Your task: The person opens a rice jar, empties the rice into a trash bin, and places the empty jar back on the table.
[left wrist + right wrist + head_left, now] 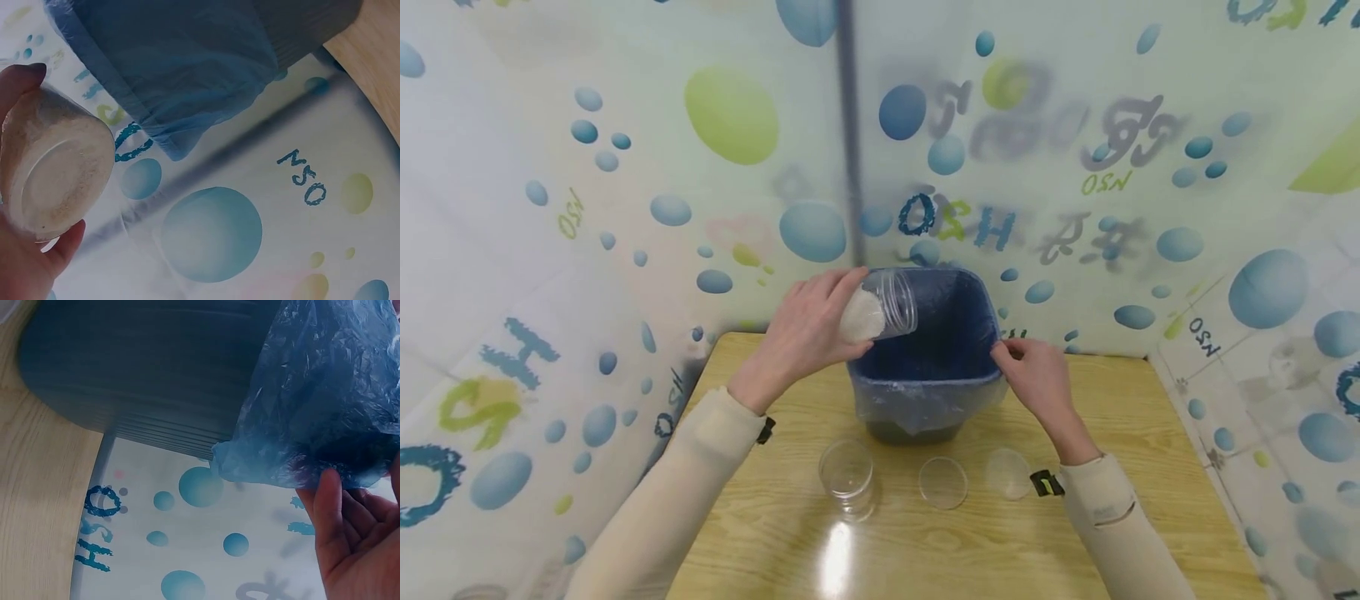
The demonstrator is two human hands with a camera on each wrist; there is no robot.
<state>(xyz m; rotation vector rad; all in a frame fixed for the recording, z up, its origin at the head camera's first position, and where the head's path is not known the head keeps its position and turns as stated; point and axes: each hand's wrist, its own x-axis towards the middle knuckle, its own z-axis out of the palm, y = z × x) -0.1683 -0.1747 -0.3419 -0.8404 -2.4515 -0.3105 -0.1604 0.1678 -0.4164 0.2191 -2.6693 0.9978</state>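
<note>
My left hand [808,327] grips a clear jar [898,304] lying on its side, its mouth over the left part of a dark blue bin [917,432]. White granular stuff [862,317] fills the jar's lower end; the left wrist view shows the jar's base [59,181] toward the camera. A thin blue bag [917,404] lines the bin and folds down over its rim. At the bin's right rim my right hand [1036,375] pinches the bag's edge between thumb and fingers, as the right wrist view shows at the liner [312,394].
An uncovered clear jar [847,475] stands on the wooden table [760,525] in front of the bin. Two round clear lids [943,483] lie to its right, the farther one near my right wrist. Patterned curtains [737,183] surround the table behind and at the sides.
</note>
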